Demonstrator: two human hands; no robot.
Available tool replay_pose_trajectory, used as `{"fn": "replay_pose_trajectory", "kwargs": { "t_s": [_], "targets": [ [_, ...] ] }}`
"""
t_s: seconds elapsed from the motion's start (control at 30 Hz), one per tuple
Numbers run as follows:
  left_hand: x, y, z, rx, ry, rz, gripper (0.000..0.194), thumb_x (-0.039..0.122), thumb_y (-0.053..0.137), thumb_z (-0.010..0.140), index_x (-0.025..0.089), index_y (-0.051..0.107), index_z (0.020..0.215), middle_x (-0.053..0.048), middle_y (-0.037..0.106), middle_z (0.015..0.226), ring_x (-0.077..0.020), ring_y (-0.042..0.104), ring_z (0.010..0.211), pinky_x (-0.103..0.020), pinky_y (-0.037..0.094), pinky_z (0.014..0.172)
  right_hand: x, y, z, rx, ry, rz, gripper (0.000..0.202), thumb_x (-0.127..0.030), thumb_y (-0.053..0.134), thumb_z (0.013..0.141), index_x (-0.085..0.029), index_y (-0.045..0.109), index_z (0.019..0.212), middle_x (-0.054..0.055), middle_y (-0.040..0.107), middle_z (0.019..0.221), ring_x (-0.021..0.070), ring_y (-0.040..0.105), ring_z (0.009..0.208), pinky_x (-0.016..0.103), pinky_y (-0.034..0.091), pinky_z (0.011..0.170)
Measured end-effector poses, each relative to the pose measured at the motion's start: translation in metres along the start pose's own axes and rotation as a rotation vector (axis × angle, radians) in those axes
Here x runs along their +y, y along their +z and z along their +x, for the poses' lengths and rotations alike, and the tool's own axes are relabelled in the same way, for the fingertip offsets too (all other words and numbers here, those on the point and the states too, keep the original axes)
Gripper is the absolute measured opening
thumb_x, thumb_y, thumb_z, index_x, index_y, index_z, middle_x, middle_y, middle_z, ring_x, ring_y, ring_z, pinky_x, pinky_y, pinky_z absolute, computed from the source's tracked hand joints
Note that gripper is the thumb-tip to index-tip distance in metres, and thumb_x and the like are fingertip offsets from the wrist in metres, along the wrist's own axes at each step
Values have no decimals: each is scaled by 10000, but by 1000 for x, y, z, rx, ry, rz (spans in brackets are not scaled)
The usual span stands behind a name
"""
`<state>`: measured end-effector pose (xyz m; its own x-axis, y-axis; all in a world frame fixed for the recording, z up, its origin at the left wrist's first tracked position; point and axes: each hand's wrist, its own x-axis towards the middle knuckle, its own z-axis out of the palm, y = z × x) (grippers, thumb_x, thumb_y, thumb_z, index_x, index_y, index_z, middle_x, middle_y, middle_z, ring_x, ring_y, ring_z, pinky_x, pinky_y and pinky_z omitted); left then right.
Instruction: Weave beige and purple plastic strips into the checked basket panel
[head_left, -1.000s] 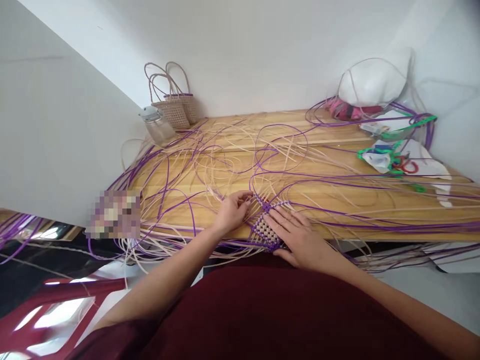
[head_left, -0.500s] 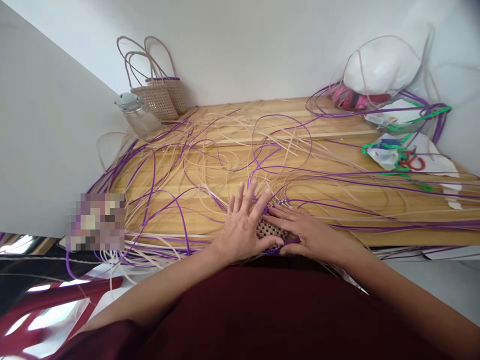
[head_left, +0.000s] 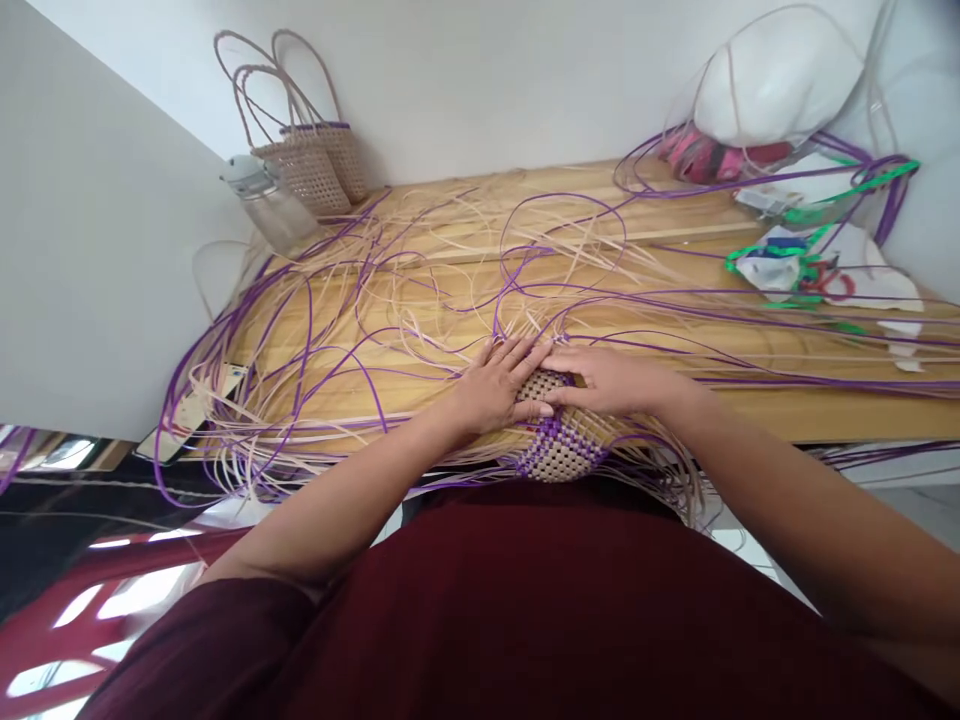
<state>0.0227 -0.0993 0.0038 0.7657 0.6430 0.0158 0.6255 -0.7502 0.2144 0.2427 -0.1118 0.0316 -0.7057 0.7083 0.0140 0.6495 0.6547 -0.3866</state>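
A half-woven piece (head_left: 559,458) in purple and cream strips lies at the table's near edge, with loose strips fanning out from it. My left hand (head_left: 496,388) lies on its left side, fingers stretched forward and thumb pointing inward across the weave. From the right, my right hand (head_left: 611,380) rests on the piece with its fingers reaching left and its thumb apart. The fingertips of both hands come close together at the far side of the weave. Part of the checkered pattern shows between the thumbs and below them.
Long loose strips (head_left: 337,350) spread over the wooden table (head_left: 465,290). At the back left stand two woven bags (head_left: 307,175) beside a clear jar (head_left: 277,215). Red-handled scissors (head_left: 834,285) lie on white scraps at right, near a white bundle (head_left: 780,80).
Both hands have moved forward from the table edge. My left hand's raised fingers have come down onto the weave. More of the woven piece shows at the near edge.
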Motion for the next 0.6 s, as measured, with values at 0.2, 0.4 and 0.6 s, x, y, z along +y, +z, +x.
{"fn": "replay_pose_trajectory", "kwargs": {
  "t_s": [0.2,0.4,0.6],
  "targets": [
    [-1,7,-3,22,-7,45,869,700,242,922,136,151,1576,-125,165,1638,-269,124,1523,-476,67,1227,-28,13,-22,136,35,25,483,-365,417,1001,-197,495,1447,97,453,1505,242,421,1400,426,342,1175],
    [10,12,-7,100,-90,68,879,719,285,905,135,233,1561,-129,221,1625,-290,167,1513,-481,98,1221,-20,37,-37,91,95,-105,572,-363,398,1006,-167,331,1539,116,267,1597,262,277,1476,495,298,1197],
    [6,10,-12,96,-53,17,888,722,359,883,143,266,1551,-155,240,1615,-310,190,1505,-494,173,1203,-4,40,-39,117,-7,-69,583,-368,496,965,-199,393,1513,122,355,1556,276,357,1437,494,342,1174]
  ]
}}
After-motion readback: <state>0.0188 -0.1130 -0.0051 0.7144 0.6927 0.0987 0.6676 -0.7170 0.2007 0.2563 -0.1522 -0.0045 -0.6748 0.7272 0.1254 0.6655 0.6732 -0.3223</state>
